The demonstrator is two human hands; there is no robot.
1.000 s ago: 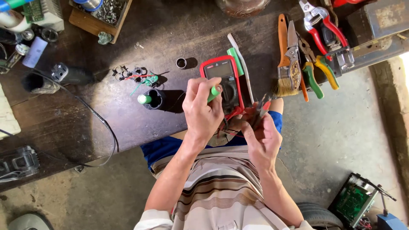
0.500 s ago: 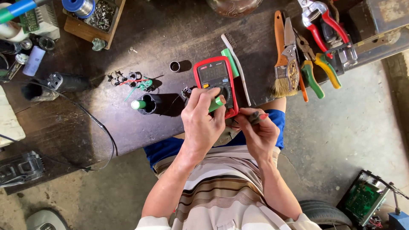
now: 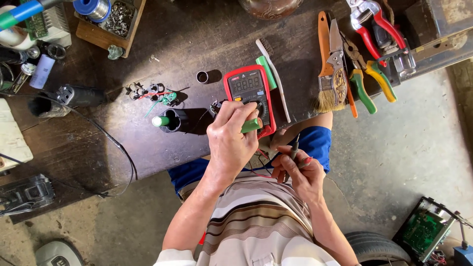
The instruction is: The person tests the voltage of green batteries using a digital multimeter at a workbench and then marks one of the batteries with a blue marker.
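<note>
My left hand (image 3: 231, 140) is closed around a green cylindrical battery cell (image 3: 252, 125) and holds it just in front of the red digital multimeter (image 3: 250, 96) lying on the dark wooden bench (image 3: 162, 148). My right hand (image 3: 298, 172) is lower, over my lap, and pinches the black and red meter probes (image 3: 294, 150) with their thin leads. A black holder with another green cell (image 3: 170, 121) lies to the left of my left hand. Small wired parts (image 3: 153, 92) lie behind the holder.
A paintbrush (image 3: 327, 69), shears, green-handled and red-handled pliers (image 3: 374, 29) lie at the bench's right. A white toothbrush (image 3: 274, 79) rests beside the meter. A solder spool (image 3: 93, 7), a parts tray and a black cable (image 3: 113, 143) are at left. A green circuit board (image 3: 423, 231) sits on the floor.
My left hand has drawn the green cell slightly off the meter's face toward me. My right hand has dropped lower with the probes, and the view has shifted a little.
</note>
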